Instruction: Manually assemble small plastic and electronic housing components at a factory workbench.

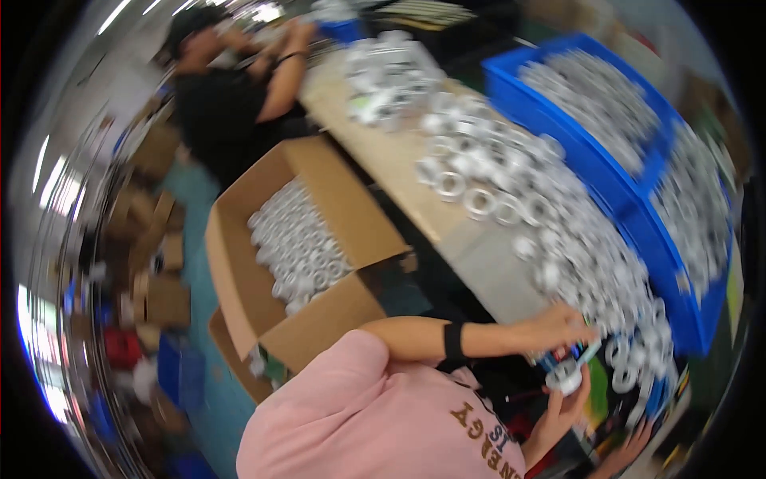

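My left hand (558, 327), with a black band on its wrist, is closed in a pinch just above the right one. Whatever is between its fingertips is too blurred to name. A pale teal strip (590, 351) shows right below those fingertips. My right hand (565, 409) grips a small white round part (565, 378) from below, with the fingers around its side. Behind it lies something blue and red (558, 354), partly hidden by the hands. Many white ring-shaped parts (480, 203) are heaped on the worktable (487, 267) beyond my hands.
A blue divided bin (630, 209) full of small grey-white parts stands along the right. On the left, an open cardboard box (331, 319) holds rows of white parts. A co-worker in black (219, 104) sits at the far left. Another person's hand (626, 453) shows at the lower right.
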The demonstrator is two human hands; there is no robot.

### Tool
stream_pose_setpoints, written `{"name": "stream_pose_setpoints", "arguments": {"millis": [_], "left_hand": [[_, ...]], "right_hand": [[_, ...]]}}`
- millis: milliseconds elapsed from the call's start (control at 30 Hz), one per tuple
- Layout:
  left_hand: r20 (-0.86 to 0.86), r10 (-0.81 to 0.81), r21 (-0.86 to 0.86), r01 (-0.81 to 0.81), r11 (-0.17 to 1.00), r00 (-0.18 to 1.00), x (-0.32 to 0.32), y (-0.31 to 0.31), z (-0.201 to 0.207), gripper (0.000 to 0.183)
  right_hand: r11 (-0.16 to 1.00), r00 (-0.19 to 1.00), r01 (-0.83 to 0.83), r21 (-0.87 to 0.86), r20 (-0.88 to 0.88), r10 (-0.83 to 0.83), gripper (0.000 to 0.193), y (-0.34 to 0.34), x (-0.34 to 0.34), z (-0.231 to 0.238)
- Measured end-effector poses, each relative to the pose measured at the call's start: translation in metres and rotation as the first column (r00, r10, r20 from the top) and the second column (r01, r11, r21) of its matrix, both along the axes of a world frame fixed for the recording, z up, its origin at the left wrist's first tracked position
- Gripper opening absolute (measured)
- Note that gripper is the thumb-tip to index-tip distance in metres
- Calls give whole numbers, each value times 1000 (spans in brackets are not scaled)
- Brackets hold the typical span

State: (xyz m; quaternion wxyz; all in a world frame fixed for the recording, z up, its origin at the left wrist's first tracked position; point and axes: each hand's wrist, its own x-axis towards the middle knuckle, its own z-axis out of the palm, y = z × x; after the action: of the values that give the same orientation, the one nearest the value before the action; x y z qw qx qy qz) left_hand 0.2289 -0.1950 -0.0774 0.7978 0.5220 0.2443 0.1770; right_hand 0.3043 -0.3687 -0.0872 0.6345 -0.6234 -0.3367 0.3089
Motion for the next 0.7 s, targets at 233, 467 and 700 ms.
{"name": "stream_pose_setpoints", "arguments": {"millis": [233,467,700], "left_hand": [[291,173,-116,-145,983,941,-19,-8,-7,17],[403,227,-237,-139,961,887,-4,-32,-8,33],[635,107,-274,93,957,765,-7,-29,-7,34]], "right_hand": [[1000,989,8,26,147,-11,56,15,-21,26],[999,911,-3,53,413,-19,57,41,-34,29],[998,933,-59,-19,354,62,53,29,-13,29]]}}
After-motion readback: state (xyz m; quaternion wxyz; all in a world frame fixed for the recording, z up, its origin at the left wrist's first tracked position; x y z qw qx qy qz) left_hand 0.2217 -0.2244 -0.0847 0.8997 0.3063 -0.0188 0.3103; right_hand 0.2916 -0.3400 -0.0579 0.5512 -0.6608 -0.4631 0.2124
